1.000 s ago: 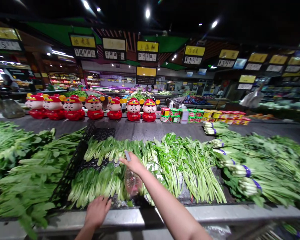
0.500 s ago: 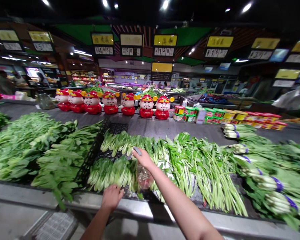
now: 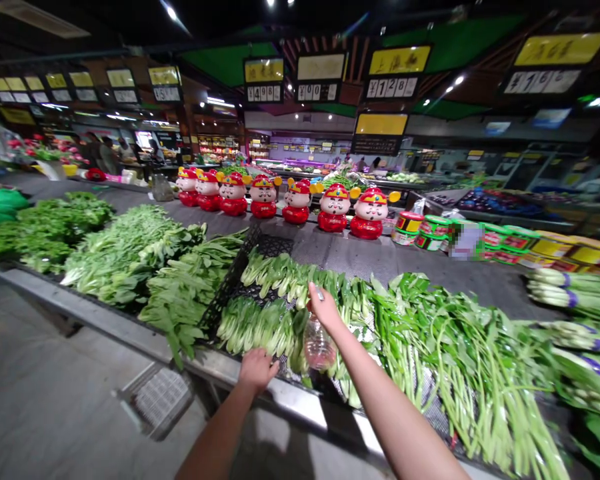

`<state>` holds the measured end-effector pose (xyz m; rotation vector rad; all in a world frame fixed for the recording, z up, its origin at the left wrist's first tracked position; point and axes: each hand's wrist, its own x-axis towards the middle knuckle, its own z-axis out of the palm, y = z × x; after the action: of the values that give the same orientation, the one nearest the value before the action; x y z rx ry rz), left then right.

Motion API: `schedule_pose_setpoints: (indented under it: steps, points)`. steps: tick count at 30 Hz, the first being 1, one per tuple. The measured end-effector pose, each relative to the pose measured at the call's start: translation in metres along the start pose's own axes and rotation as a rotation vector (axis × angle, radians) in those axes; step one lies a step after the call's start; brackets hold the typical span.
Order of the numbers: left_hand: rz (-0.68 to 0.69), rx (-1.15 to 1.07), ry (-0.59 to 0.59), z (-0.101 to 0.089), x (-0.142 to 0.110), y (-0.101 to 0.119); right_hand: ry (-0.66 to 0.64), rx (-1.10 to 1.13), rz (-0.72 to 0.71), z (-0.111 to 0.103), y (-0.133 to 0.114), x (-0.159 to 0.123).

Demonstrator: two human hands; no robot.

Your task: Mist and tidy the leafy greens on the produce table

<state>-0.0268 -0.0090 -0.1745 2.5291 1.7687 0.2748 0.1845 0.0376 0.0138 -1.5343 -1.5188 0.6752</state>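
My right hand (image 3: 324,308) is wrapped round the neck of a clear, ribbed spray bottle (image 3: 319,345) with a grey piece at its top. The bottle hangs over the middle of the vegetable stand, with a reddish tint near its base. Close to the stand's metal front edge (image 3: 225,371) is my left hand (image 3: 258,371), fingers loosely spread and holding nothing. Its fingertips are just in front of the near row of small bok choy (image 3: 254,325); whether they touch it I cannot tell. Behind lies a second bok choy row (image 3: 275,275). Long-stemmed leafy greens (image 3: 440,333) lie right of the bottle.
A black plastic crate wall (image 3: 233,283) separates the bok choy from leafy bunches (image 3: 180,293) on the left. Red figurine jars (image 3: 264,197) and stacked cans (image 3: 433,232) line the back ledge. Purple-banded bunches (image 3: 563,293) lie right. A grey crate (image 3: 155,400) is on the floor.
The view has swung left, so the stand and figurines sit further right in the picture and more stall shows at left. My right hand still grips the spray bottle; my left stays near the edge.
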Motion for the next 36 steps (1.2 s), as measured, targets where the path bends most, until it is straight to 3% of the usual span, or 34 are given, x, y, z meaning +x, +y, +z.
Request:
schedule_pose_setpoints:
  steps: [7, 17, 26, 32, 36]
  points:
    - [-0.005, 0.023, -0.013, -0.001, 0.0, 0.001, -0.022, -0.021, 0.011, -0.003, 0.006, 0.009]
    - [-0.051, -0.005, -0.034, 0.004, 0.001, 0.001, -0.031, 0.103, 0.021, 0.005, -0.021, 0.047]
    - [-0.038, 0.015, -0.052, 0.004, 0.004, 0.0, -0.082, 0.1, 0.061, 0.02, -0.006, 0.054]
    - [0.013, -0.006, -0.189, -0.019, 0.004, -0.002, -0.115, 0.122, 0.033, 0.018, -0.017, 0.058]
    - [0.048, -0.005, -0.149, -0.037, 0.002, -0.018, -0.146, 0.158, 0.007, 0.027, -0.03, 0.062]
